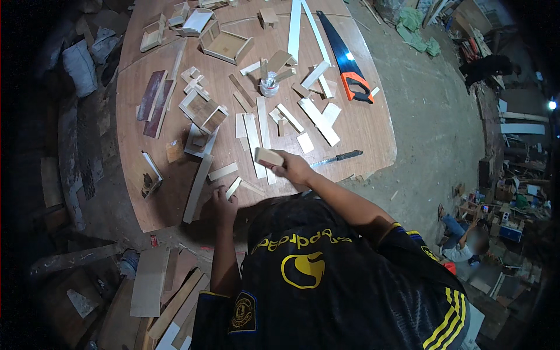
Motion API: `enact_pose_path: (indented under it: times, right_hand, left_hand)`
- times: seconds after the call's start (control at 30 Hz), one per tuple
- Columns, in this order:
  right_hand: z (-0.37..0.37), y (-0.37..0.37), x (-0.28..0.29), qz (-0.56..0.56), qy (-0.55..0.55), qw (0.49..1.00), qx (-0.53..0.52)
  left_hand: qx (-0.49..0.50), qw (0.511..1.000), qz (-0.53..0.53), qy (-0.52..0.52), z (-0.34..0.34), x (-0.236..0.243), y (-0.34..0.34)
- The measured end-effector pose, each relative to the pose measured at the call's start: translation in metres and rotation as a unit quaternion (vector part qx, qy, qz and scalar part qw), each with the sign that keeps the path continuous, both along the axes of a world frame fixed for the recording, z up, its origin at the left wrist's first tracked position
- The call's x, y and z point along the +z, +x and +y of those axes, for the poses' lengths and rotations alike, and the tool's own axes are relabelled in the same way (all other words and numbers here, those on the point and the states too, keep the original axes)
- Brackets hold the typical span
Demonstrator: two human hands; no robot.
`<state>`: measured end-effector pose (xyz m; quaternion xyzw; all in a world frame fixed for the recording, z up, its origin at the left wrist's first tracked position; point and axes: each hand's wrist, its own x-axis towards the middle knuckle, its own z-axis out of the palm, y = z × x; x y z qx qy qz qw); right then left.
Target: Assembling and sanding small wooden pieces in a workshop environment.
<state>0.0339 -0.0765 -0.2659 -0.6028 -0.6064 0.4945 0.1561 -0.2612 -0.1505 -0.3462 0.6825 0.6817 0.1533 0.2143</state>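
My right hand [293, 168] holds a pale rectangular block [268, 157] above the near part of the brown wooden table [140, 198]. My left hand [223, 202] rests at the table's near edge with its fingers on a short narrow wood strip [233, 188]. Several pale wood strips [255, 140] lie just beyond both hands. A long plank [197, 189] lies to the left of my left hand.
A black and orange hand saw [345, 58] lies at the far right of the table, a knife [336, 158] near my right hand. Small open wooden boxes [224, 45] and a glue jar [269, 86] stand farther back. Another person [464, 239] sits on the floor at right.
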Motion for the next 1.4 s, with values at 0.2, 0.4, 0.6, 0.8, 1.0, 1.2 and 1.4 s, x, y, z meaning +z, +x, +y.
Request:
enact_pose_path:
  times: [0.2, 0.4, 0.6, 0.8, 1.0, 1.2, 1.4]
  right_hand:
    - [0.03, -0.035, -0.022, -0.05, 0.046, 0.993, 0.099]
    - [0.021, -0.014, -0.008, -0.136, 0.256, 0.953, -0.094]
    - [0.012, 0.074, -0.017, -0.391, 0.126, 0.902, -0.134]
    - [0.001, 0.074, -0.029, -0.414, 0.072, 0.903, -0.086]
    - [-0.027, 0.083, -0.019, -0.333, 0.158, 0.923, -0.111]
    - [-0.066, 0.107, 0.096, -0.018, 0.338, 0.94, -0.049]
    - [-0.091, 0.16, 0.167, -0.001, 0.411, 0.912, -0.01]
  left_hand:
    - [0.124, 0.99, 0.04, -0.058, -0.024, 0.031, -0.004]
    - [0.201, 0.965, -0.169, -0.027, -0.05, 0.047, -0.006]
    - [0.224, 0.898, -0.362, -0.109, -0.042, 0.066, -0.008]
    - [0.184, 0.855, -0.457, -0.162, 0.003, 0.116, 0.03]
    - [0.084, 0.865, -0.469, -0.154, 0.025, 0.171, 0.107]
    - [0.066, 0.85, -0.501, -0.151, 0.014, 0.189, 0.189]
    - [0.01, 0.801, -0.567, -0.193, -0.015, 0.238, 0.257]
